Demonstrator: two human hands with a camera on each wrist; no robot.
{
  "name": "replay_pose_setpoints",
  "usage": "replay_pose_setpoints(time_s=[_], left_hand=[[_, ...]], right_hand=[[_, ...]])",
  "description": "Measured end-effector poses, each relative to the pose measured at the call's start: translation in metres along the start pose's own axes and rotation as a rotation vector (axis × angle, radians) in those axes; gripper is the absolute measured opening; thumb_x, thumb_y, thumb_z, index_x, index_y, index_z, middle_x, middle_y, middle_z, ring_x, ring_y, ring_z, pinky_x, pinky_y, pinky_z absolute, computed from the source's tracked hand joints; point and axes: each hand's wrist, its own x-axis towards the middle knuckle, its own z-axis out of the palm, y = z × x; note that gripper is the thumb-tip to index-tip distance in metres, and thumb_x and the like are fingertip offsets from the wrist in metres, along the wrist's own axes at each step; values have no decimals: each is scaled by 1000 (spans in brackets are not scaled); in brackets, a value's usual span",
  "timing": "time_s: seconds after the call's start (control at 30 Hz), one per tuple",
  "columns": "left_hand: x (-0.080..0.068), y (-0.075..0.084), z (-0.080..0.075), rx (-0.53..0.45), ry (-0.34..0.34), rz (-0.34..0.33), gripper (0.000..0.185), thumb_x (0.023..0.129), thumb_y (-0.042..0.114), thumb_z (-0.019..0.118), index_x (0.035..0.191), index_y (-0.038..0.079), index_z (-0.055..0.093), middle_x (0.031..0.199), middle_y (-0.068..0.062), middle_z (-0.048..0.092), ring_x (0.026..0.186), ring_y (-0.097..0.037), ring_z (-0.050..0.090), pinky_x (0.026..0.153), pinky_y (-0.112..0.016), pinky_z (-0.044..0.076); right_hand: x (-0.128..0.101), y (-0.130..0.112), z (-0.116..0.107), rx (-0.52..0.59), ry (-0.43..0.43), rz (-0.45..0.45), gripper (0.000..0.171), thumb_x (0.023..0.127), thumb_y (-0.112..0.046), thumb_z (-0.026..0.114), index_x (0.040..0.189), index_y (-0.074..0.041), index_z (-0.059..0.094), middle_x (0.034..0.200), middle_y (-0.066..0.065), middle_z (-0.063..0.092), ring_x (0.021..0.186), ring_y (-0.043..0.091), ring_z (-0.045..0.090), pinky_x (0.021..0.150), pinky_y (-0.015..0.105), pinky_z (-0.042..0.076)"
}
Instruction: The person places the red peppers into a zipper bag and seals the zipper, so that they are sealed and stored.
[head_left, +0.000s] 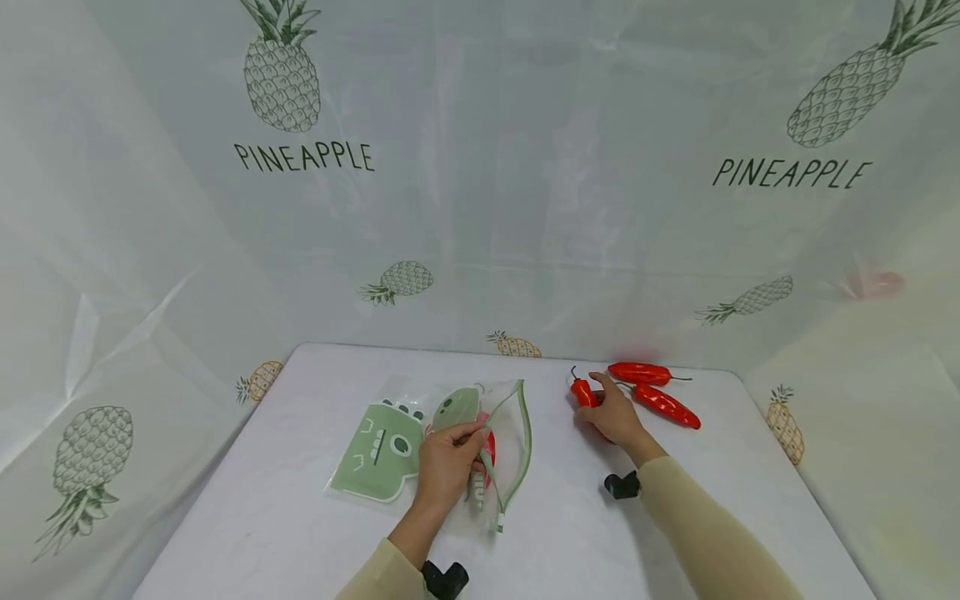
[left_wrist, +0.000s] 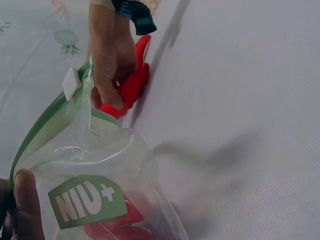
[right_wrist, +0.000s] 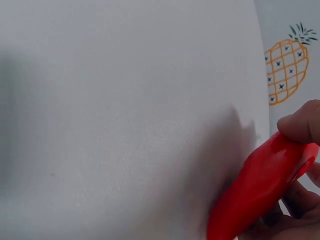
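Your left hand (head_left: 447,463) pinches the open rim of the clear plastic zip bag with green cartoon print (head_left: 390,446), which lies on the white counter (head_left: 300,517); at least one glossy red plastic chili pepper (left_wrist: 117,227) already sits inside it. Your right hand (head_left: 611,412) curls its fingers around another red chili pepper (head_left: 583,392), low over the counter to the right of the bag. Two more red chili peppers (head_left: 652,390) lie just beyond that hand, near the counter's far edge.
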Motion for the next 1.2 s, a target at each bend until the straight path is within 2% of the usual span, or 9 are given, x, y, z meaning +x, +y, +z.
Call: replay_pose_setpoints(time_s=[0.2,0.37,0.47,0.57,0.7,0.93,1.0,1.2], left_hand=[[2,0,0,5,-4,-17,24,97,11,77,118,0,79,93,-16,78,56,-13,68,55,-24,61],[3,0,0,-6,0,1,23,97,10,77,117,-1,79,96,-19,79,55,-12,68,55,-25,61],[3,0,1,-20,3,11,23,95,11,78,116,1,80,97,-18,79,56,-12,68,55,-25,62],[3,0,1,-30,3,16,22,95,11,79,115,2,81,93,-18,78,55,-11,68,55,-25,61],[3,0,1,-26,-1,24,23,96,11,78,116,1,80,90,-17,78,53,-9,67,54,-26,61],[3,2,2,-2,-7,16,23,96,11,77,116,1,80,92,-14,79,53,-11,67,54,-26,61],[3,3,2,6,-8,12,23,96,12,77,116,3,81,92,-13,79,53,-12,68,54,-26,62],[3,7,2,10,-15,2,20,96,14,77,115,7,82,91,-13,78,54,-14,68,56,-31,63]], right_hand=[[-10,-1,-1,76,5,-27,83,96,-19,74,165,-15,27,154,26,47,137,46,47,101,60,58],[-22,-7,-1,234,0,-21,76,100,-20,65,165,-16,26,153,23,45,138,43,45,102,57,58],[-29,-12,-1,291,6,-24,75,101,-21,68,164,-15,27,153,22,45,139,42,45,103,55,58],[-35,-15,0,309,11,-40,78,98,-19,73,163,-15,29,154,22,45,140,43,44,103,54,59],[-42,-16,1,342,11,-41,76,98,-19,72,162,-19,31,157,19,43,142,42,42,104,54,58],[-59,-19,3,345,-6,-71,66,102,-30,72,159,-24,40,159,16,50,145,41,48,107,52,56],[-64,-20,4,333,-9,-88,66,102,-31,72,160,-23,40,160,16,50,143,41,50,104,50,58],[-75,-23,5,345,14,-138,69,101,-26,74,161,-23,38,157,20,51,128,41,61,85,43,66]])
